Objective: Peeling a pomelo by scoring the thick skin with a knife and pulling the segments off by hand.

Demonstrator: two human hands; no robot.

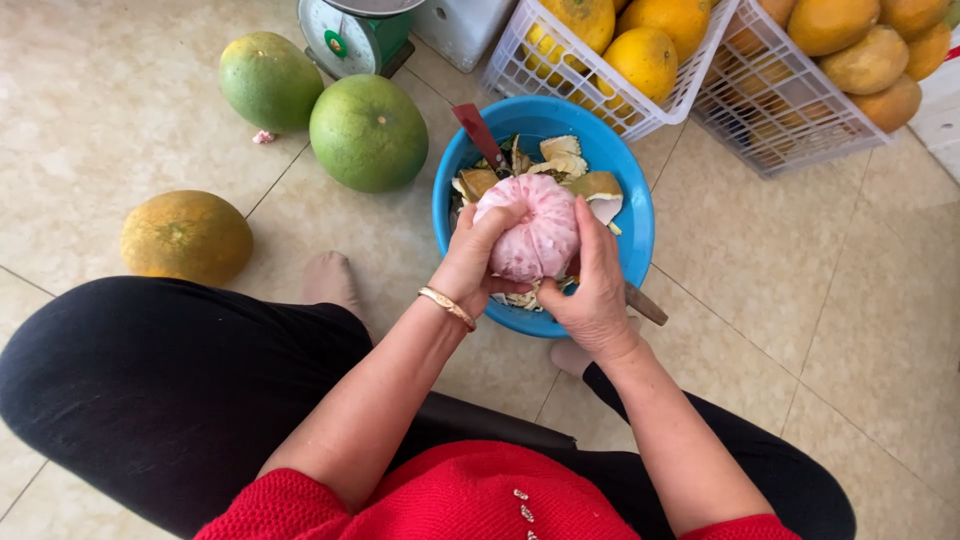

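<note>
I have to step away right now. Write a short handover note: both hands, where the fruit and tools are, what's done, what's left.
Left hand: grips the peeled pink pomelo from its left side.
Right hand: holds it from the right.
The pomelo is over the blue bowl, which holds peel scraps and a red-handled tool.
Done: rind off this fruit.
Left: two green pomelos and a yellowish one lie unpeeled on the floor; white baskets hold more.

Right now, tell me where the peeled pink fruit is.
In the head view the peeled pink fruit sits centre frame, gripped between the left hand and right hand, above the blue bowl of peel scraps.
</note>
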